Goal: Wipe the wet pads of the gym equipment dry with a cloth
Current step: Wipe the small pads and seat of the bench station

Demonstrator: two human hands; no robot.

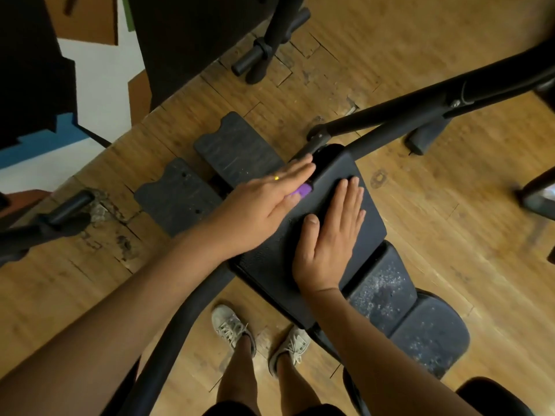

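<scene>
Two bare hands lie flat on a black gym pad (371,228), seen from above.
The left hand (264,205), fingers (295,171) straight and released, presses a purple cloth (304,190) at the pad's left edge; only a scrap of it shows. The right hand (327,244) rests just beside it, palm down, fingers straight, gripping nothing.

We reach forward and down. Our left hand (264,202) lies palm down, its fingers (295,172) straight and pressed together. Our right hand (329,244) lies flat just beside it, palm down, fingers slightly spread, the thumb (310,225) held apart from them.
</scene>
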